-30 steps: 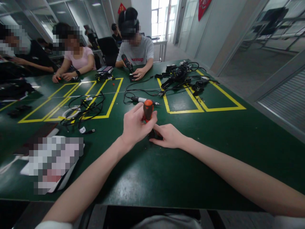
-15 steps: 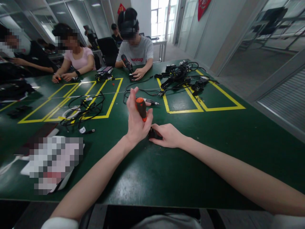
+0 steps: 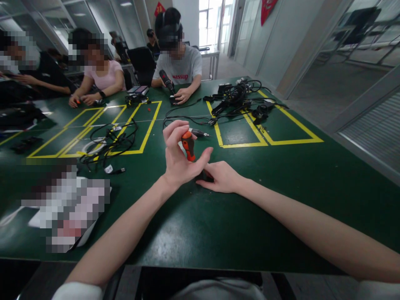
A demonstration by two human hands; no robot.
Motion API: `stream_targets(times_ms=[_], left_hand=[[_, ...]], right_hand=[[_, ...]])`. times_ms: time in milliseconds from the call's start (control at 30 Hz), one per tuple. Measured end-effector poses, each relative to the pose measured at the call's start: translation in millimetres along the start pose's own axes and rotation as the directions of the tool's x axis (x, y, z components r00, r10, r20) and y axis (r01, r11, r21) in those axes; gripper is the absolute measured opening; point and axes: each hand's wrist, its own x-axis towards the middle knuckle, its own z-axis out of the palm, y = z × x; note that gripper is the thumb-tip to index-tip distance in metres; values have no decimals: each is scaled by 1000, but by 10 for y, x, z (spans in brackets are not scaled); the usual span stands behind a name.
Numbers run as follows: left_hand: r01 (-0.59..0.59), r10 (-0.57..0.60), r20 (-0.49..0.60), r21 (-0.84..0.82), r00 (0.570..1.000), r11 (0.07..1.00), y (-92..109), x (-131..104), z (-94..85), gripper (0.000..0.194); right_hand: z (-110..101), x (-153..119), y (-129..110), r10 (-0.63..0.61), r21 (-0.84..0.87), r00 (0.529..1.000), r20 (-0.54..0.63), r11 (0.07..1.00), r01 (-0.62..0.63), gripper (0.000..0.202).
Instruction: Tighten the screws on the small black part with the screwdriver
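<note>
My left hand (image 3: pixel 178 156) is around an upright screwdriver (image 3: pixel 188 146) with an orange and dark grey handle. Its fingers curl behind and over the handle's top, while the thumb stands off to the right. The screwdriver's lower end is hidden behind the hand. Close beside it, my right hand (image 3: pixel 223 177) pinches a small dark part (image 3: pixel 206 176) against the green table (image 3: pixel 250 225). Most of that part is covered by my fingers, so its kind is unclear. Beyond my left hand lies a dark pen-shaped electric tool (image 3: pixel 200 133) with a metal tip.
Tangled black cables (image 3: pixel 114 139) lie at the left, and a larger cable heap (image 3: pixel 234 98) sits at the back right. Yellow tape (image 3: pixel 245 146) marks the table. A blurred packet (image 3: pixel 76 212) is near left. Across the table, a person (image 3: pixel 178 66) holds a black power screwdriver (image 3: pixel 166 81).
My left hand's fingers have bent over the top of the screwdriver and its thumb has swung out to the right, away from the handle. My right hand stays in place on the dark part.
</note>
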Motion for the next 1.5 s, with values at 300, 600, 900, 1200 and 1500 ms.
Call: stream_targets(times_ms=[300, 600, 900, 1200, 1500], left_hand=[[14, -21, 124, 60, 992, 998, 161, 165, -169, 43], [61, -158, 350, 274, 923, 960, 333, 442, -371, 23], [56, -103, 331, 149, 938, 987, 418, 236, -418, 59], [101, -94, 185, -28, 978, 995, 275, -66, -380, 68], [106, -102, 161, -14, 982, 994, 267, -149, -412, 71]], right_hand=[[-7, -3, 14, -16, 14, 1000, -17, 1000, 16, 29], [-5, 10, 6, -9, -16, 1000, -23, 1000, 9, 34], [-1, 3, 13, -15, -21, 1000, -14, 1000, 15, 31], [-14, -7, 9, -21, 12, 1000, -20, 1000, 22, 30], [3, -34, 14, -40, 73, 997, -67, 996, 45, 29]])
